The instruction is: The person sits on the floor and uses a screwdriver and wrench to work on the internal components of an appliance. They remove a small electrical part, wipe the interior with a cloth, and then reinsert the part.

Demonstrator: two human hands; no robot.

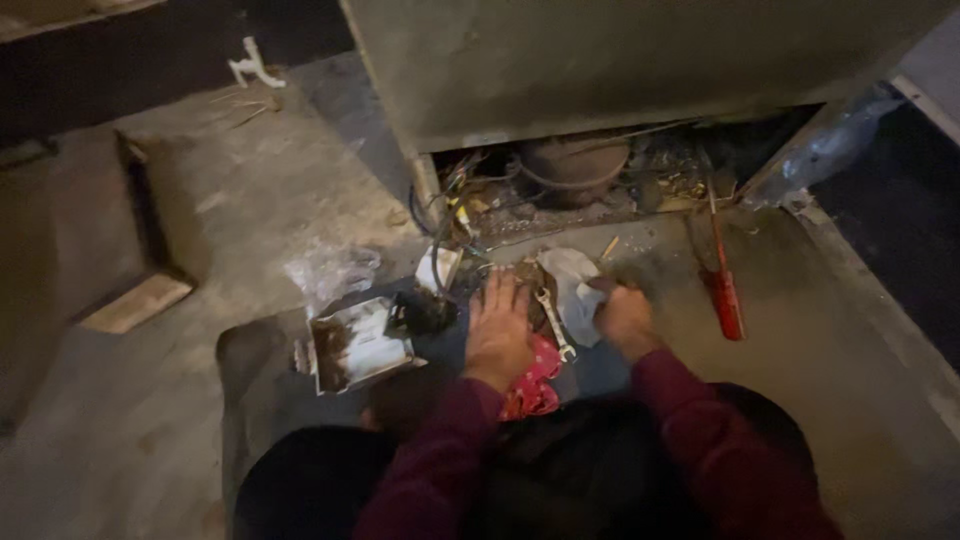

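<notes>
Fingers (497, 292) of the left hand (498, 335) lie spread flat on dark junk, while the right hand (622, 318) curls around a crumpled white cloth (577, 290) beside a shiny metal wrench (554, 324).

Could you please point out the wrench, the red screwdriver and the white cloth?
wrench (553, 322): head view, middle of its shaft.
red screwdriver (726, 300): head view, on its red handle.
white cloth (572, 280): head view, its upper fold.

Left hand (498, 330): palm down, fingers stretched forward and a little spread, lying flat, back of hand toward camera. Left forearm in dark red sleeve, coming from lower centre, slightly bent inward. Right hand (622, 318): closed into loose fist, knuckles up, fingers curled under, fingertips hidden. Right forearm in same dark red sleeve, coming from lower right. Both hands near each other, not touching. Knees in dark trousers below, person crouching.
</notes>
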